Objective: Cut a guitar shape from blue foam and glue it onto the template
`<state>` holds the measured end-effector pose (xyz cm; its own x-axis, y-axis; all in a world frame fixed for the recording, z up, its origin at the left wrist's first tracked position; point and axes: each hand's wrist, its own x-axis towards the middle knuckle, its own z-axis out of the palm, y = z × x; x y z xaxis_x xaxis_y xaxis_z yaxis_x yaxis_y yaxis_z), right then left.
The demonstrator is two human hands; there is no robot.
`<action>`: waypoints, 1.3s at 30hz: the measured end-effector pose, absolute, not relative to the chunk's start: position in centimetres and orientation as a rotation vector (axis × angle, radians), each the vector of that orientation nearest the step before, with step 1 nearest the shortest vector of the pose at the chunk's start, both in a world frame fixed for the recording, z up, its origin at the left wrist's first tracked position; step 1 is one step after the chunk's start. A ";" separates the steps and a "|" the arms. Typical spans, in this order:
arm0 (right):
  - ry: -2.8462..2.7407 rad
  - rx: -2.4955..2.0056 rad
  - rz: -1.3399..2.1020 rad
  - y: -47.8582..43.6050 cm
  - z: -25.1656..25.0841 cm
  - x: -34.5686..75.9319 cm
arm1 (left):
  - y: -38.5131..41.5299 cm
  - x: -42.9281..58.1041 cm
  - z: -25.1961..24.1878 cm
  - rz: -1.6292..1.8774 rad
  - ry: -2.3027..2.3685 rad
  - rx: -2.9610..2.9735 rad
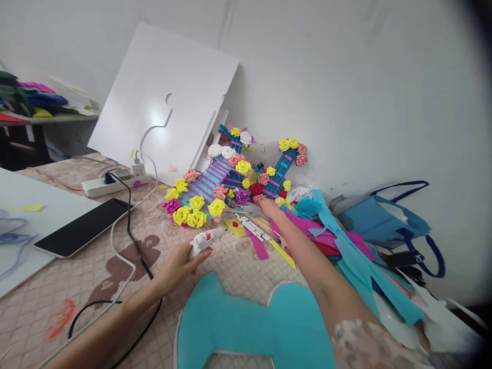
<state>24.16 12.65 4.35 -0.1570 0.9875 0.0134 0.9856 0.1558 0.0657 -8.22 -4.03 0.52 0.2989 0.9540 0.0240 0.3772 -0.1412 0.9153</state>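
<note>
A white hot glue gun [205, 242] is in my left hand [180, 269], its nozzle pointing right over the table. My right hand [269, 207] reaches far forward to the lower end of a blue striped piece decorated with paper roses [280, 173], beside a salmon paper rose. Its fingers are mostly hidden, so whether it grips anything is unclear. Another decorated piece [211, 179], with yellow, white and purple roses, leans next to it. Close to me lies a turquoise-covered cutout with rounded lobes [249, 325], between my forearms.
Thin sticks [253, 228] and paper strips lie below my right hand. Turquoise and magenta paper [346, 236] heaps up at right, near a blue bag [384, 220]. At left are a phone-like black tablet [84, 228], a power strip [111, 182] and trailing cables. A white board [161, 92] leans on the wall.
</note>
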 end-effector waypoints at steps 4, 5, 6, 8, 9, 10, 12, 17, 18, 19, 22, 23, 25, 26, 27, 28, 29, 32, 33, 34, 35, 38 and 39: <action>2.476 2.091 0.003 12.2 5.5 25.0 | -4.2 -8.2 0.7 0.807 1.253 1.739; 2.514 2.132 -0.019 12.1 6.2 25.3 | -4.2 -8.2 0.7 0.807 1.254 1.740; 2.556 2.181 -0.040 12.0 7.0 25.5 | -4.2 -8.2 0.7 0.809 1.250 1.735; 2.660 2.293 -0.091 11.5 8.6 25.8 | -4.2 -8.2 0.8 0.820 1.233 1.718; 2.722 2.347 -0.129 11.1 9.3 25.7 | -4.1 -8.2 0.8 0.823 1.223 1.707; 2.787 2.396 -0.179 10.5 9.8 25.6 | -4.1 -8.3 0.8 0.828 1.213 1.694; 2.912 2.458 -0.324 8.6 9.6 24.9 | -4.0 -8.2 0.8 0.848 1.180 1.665; 2.995 2.367 -0.889 2.3 3.6 22.1 | -4.1 -8.2 1.2 0.932 1.112 1.592; 2.974 2.349 -0.985 1.4 2.3 21.8 | -4.2 -8.2 1.3 0.935 1.114 1.587; 2.957 2.355 -1.067 0.8 1.2 21.6 | -4.2 -8.2 1.4 0.930 1.117 1.588; 2.902 2.413 -1.272 0.1 -0.5 21.6 | -4.2 -8.2 1.4 0.898 1.129 1.625; 2.881 2.417 -1.338 0.2 -0.5 21.6 | -4.2 -8.3 1.4 0.883 1.136 1.643; 2.845 2.399 -1.471 0.4 0.0 21.4 | -4.1 -8.3 1.4 0.862 1.145 1.670; 2.832 2.387 -1.537 0.5 0.4 21.2 | -4.1 -8.4 1.3 0.856 1.142 1.671; 2.823 2.376 -1.602 0.4 0.8 20.8 | -4.1 -8.5 1.3 0.856 1.134 1.666; 2.814 2.363 -1.665 0.3 1.3 20.4 | -4.1 -8.5 1.3 0.862 1.118 1.656; 2.804 2.345 -1.724 0.2 1.7 19.9 | -4.0 -8.6 1.3 0.872 1.098 1.645; 2.767 2.272 -1.852 -0.7 2.4 18.3 | -3.8 -8.9 1.0 0.908 1.051 1.614; 2.759 2.255 -1.870 -0.9 2.5 18.0 | -3.7 -9.0 0.9 0.914 1.041 1.610; 2.757 2.248 -1.874 -0.9 2.5 17.9 | -3.7 -9.1 0.7 0.918 1.038 1.608; 2.762 2.256 -1.862 -0.8 2.4 18.0 | -3.6 -9.2 0.5 0.920 1.037 1.610; 2.801 2.385 -1.719 0.8 2.1 19.5 | -3.4 -9.2 0.1 0.914 1.033 1.632; 2.811 2.453 -1.638 1.7 2.0 20.2 | -3.4 -9.2 0.0 0.908 1.036 1.638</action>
<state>20.22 1.68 2.03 -0.0168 0.9856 0.1684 0.3393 0.1640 -0.9263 -9.18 -3.40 0.00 0.3621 0.9276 0.0923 0.2129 -0.1787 0.9606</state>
